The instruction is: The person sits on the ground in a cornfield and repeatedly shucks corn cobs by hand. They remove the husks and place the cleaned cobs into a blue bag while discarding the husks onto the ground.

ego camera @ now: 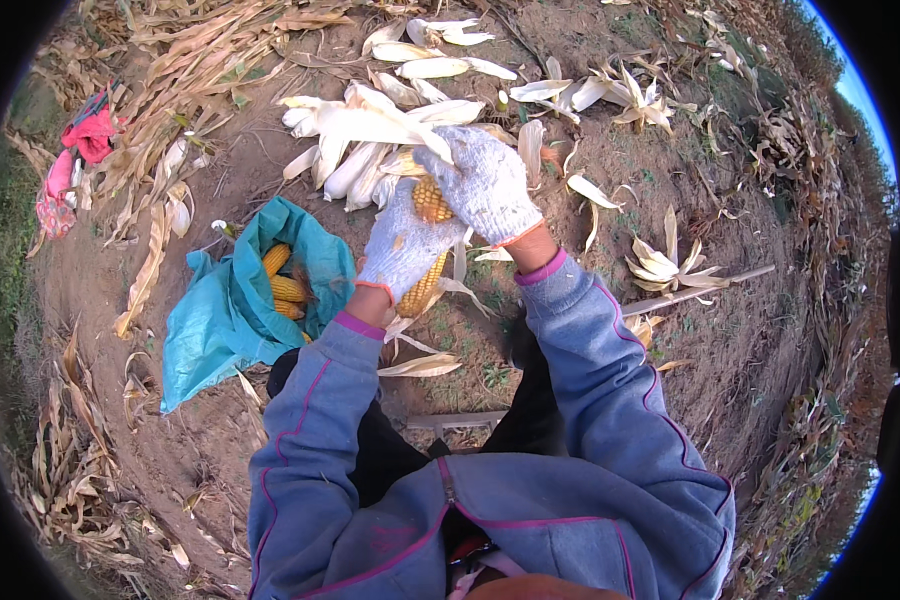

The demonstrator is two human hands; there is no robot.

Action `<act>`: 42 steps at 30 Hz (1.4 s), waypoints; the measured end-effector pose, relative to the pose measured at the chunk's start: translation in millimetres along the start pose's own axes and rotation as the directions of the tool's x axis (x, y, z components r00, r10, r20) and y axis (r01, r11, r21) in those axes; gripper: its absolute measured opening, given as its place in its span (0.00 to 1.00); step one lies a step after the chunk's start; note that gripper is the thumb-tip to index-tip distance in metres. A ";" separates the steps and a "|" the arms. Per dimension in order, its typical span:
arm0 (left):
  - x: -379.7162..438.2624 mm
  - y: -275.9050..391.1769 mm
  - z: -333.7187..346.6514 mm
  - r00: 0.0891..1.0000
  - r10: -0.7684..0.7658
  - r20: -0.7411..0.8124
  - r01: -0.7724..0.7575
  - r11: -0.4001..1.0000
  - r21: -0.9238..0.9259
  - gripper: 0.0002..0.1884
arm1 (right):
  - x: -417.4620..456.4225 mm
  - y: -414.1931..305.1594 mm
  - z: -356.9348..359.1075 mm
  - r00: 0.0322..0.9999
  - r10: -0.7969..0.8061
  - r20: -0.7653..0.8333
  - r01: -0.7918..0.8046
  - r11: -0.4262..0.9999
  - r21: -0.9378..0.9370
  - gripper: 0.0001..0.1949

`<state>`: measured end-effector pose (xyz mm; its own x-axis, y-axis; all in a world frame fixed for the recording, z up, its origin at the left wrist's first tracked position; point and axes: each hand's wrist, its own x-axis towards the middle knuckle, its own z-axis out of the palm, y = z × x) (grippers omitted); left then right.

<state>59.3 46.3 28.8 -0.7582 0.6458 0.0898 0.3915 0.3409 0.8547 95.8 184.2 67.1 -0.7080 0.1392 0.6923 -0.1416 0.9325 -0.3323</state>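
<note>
Both hands wear white knitted work gloves. My left hand (411, 238) is closed around an ear of yellow corn (431, 201), whose kernels show between the two hands. My right hand (484, 180) grips the upper part of that ear and its pale husk (390, 124). Below my left hand, a second patch of yellow kernels (422, 289) shows with husk strips near it; whether it lies on the ground or is held, I cannot tell. To the left stands a teal woven plastic sack (225, 315), its mouth open, with several husked ears (287, 288) inside.
Unhusked ears (356, 176) lie in a heap beyond my hands. Empty husks (671, 266) are scattered to the right beside a thin stick (697, 291). Dry corn stalks (187, 67) and a red cloth (94, 135) lie at upper left. A low wooden frame (457, 420) is between the legs.
</note>
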 end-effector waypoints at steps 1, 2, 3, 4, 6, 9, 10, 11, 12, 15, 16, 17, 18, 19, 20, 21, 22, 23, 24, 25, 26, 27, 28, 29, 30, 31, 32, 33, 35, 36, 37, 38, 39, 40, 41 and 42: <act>-2.2 7.9 -0.1 0.999 -0.041 0.016 0.041 0.998 0.047 0.30 | 1.4 6.4 -1.1 0.994 -0.076 0.081 0.075 0.997 0.019 0.17; -5.8 18.8 -2.1 0.996 -0.084 0.029 0.081 0.992 0.096 0.31 | -2.4 7.9 -2.7 0.989 0.085 0.122 -0.111 0.968 0.227 0.16; -8.1 27.2 -2.2 0.991 -0.127 0.038 0.120 0.982 0.144 0.31 | -5.3 7.9 -3.4 0.954 0.228 0.194 -0.290 0.862 0.415 0.16; -9.2 31.2 -2.2 0.994 -0.103 0.046 0.097 0.990 0.106 0.32 | -6.8 5.9 -3.9 0.895 0.342 0.285 -0.446 0.687 0.574 0.15; -10.6 38.1 -0.3 0.997 -0.055 0.061 0.053 0.998 0.026 0.33 | -7.0 7.9 -6.9 0.848 0.451 0.277 -0.505 0.529 0.682 0.14; -13.5 25.8 10.5 0.995 -0.013 0.100 0.051 0.922 -0.385 0.31 | 1.0 -8.2 -15.4 0.652 0.608 0.453 -0.491 -0.117 0.863 0.13; -15.1 26.0 13.3 0.991 -0.029 0.127 0.093 0.840 -0.535 0.32 | 1.6 -10.7 -18.8 0.675 0.590 0.444 -0.447 -0.152 0.882 0.13; -16.5 27.1 14.0 0.988 -0.041 0.146 0.118 0.814 -0.569 0.31 | 1.2 -12.0 -21.9 0.697 0.572 0.432 -0.402 -0.187 0.896 0.13; -17.8 28.9 14.1 0.985 -0.054 0.166 0.144 0.786 -0.602 0.30 | 1.4 -13.5 -25.0 0.719 0.555 0.418 -0.356 -0.222 0.908 0.13; -23.1 34.2 19.3 0.987 -0.043 0.152 0.145 0.627 -0.765 0.26 | 1.0 -17.4 -32.2 0.729 0.512 0.454 -0.303 -0.354 0.885 0.12; -25.8 33.9 20.6 0.978 -0.087 0.187 0.201 0.605 -0.770 0.25 | -0.6 -16.5 -35.3 0.744 0.487 0.457 -0.287 -0.386 0.877 0.12; -28.5 33.1 20.3 0.966 -0.130 0.222 0.256 0.581 -0.772 0.23 | -1.2 -15.2 -38.8 0.752 0.453 0.480 -0.279 -0.441 0.853 0.13; -31.5 31.6 19.8 0.951 -0.173 0.257 0.309 0.555 -0.772 0.22 | -1.1 -13.6 -42.4 0.760 0.417 0.499 -0.271 -0.494 0.826 0.13; -37.9 28.5 19.7 0.915 -0.143 0.377 0.403 0.311 -0.861 0.19 | -1.3 -13.2 -44.3 0.767 0.374 0.522 -0.271 -0.548 0.791 0.13; -43.1 27.0 20.7 0.910 -0.150 0.385 0.413 0.282 -0.866 0.19 | -0.8 -12.3 -44.5 0.768 0.363 0.528 -0.226 -0.618 0.753 0.13; -47.3 26.8 21.0 0.906 -0.156 0.394 0.423 0.252 -0.870 0.19 | 0.2 -10.3 -43.3 0.770 0.352 0.532 -0.178 -0.682 0.709 0.16; -47.9 31.0 22.9 0.900 -0.153 0.407 0.433 0.216 -0.875 0.19 | 1.0 -6.1 -41.7 0.771 0.346 0.535 -0.133 -0.734 0.666 0.19; -43.8 36.1 21.5 0.862 -0.143 0.486 0.506 0.212 -0.836 0.22 | 1.1 0.3 -43.2 0.807 0.248 0.536 -0.177 -0.764 0.620 0.18; -39.2 42.9 18.7 0.906 -0.156 0.394 0.420 0.456 -0.784 0.23 | 1.1 3.9 -43.4 0.768 0.303 0.564 -0.243 -0.677 0.694 0.17; -36.2 58.6 15.2 0.941 -0.148 0.303 0.322 0.663 -0.676 0.23 | 4.3 0.4 -53.7 0.720 0.365 0.590 -0.317 -0.583 0.748 0.16; -33.0 67.3 12.4 0.970 -0.116 0.212 0.211 0.833 -0.511 0.23 | 6.0 -2.5 -59.9 0.675 0.426 0.602 -0.391 -0.485 0.782 0.15; -29.7 63.6 7.6 0.989 -0.003 0.149 0.041 0.967 -0.252 0.26 | 4.1 -2.7 -58.6 0.689 0.455 0.564 -0.441 -0.354 0.824 0.14; -26.9 62.7 4.6 0.991 -0.003 0.132 0.018 0.993 -0.113 0.27 | 0.3 -1.0 -55.0 0.702 0.486 0.520 -0.483 -0.212 0.850 0.13; -24.0 64.3 1.0 0.993 0.001 0.114 -0.004 1.000 0.029 0.27 | -2.9 0.2 -50.6 0.718 0.510 0.474 -0.517 -0.066 0.854 0.12; -21.1 63.7 0.3 0.995 0.010 0.098 -0.026 0.985 0.170 0.28 | -4.8 0.2 -46.5 0.735 0.528 0.426 -0.543 0.081 0.835 0.12; -21.2 59.2 3.8 0.985 0.164 0.042 -0.167 0.984 0.057 0.28 | 0.9 -8.2 -42.1 0.654 0.588 0.477 -0.508 -0.127 0.852 0.15; -20.4 52.9 10.1 0.997 0.053 0.057 -0.042 0.984 -0.173 0.27 | 0.6 -4.8 -36.7 0.671 0.578 0.464 -0.434 -0.201 0.878 0.16; -19.3 45.5 17.8 0.994 -0.052 0.098 0.086 0.917 -0.390 0.26 | -0.6 1.1 -28.4 0.688 0.569 0.449 -0.357 -0.273 0.893 0.17; -18.5 31.8 20.7 0.945 -0.202 0.258 0.323 0.708 -0.628 0.18 | 6.0 0.5 -24.5 0.708 0.575 0.411 -0.129 -0.466 0.875 0.20; -20.5 26.0 24.5 0.939 -0.210 0.273 0.344 0.537 -0.770 0.17 | 6.9 6.8 -26.2 0.747 0.534 0.396 0.054 -0.643 0.764 0.19; -24.8 20.7 32.1 0.933 -0.217 0.287 0.348 0.339 -0.874 0.16 | 9.5 10.9 -21.2 0.806 0.453 0.380 0.083 -0.723 0.686 0.18; -28.6 15.5 41.4 0.927 -0.218 0.307 0.338 0.126 -0.933 0.14 | 13.1 15.4 -16.3 0.858 0.377 0.348 0.106 -0.794 0.599 0.17; -31.9 12.3 55.4 0.938 -0.263 0.228 0.295 0.255 -0.921 0.14 | 17.4 22.2 -13.5 0.837 0.425 0.345 0.163 -0.796 0.583 0.16; -30.6 22.9 57.2 0.919 -0.277 0.281 0.360 0.297 -0.885 0.14 | 20.9 33.7 -14.5 0.807 0.481 0.342 0.226 -0.787 0.575 0.15; -30.5 25.1 52.0 0.915 -0.277 0.294 0.378 0.333 -0.864 0.14 | 22.9 43.0 -16.5 0.771 0.529 0.355 0.281 -0.782 0.556 0.15; -24.8 20.3 52.1 0.911 -0.267 0.314 0.396 0.353 -0.848 0.15 | 25.5 65.6 -25.1 0.687 0.663 0.296 0.354 -0.662 0.661 0.20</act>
<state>113.2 72.8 17.3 -0.6317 0.7120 -0.3068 -0.6037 -0.2034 0.7709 85.8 257.3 79.1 -0.7855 0.6155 0.0654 -0.6141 -0.7881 0.0417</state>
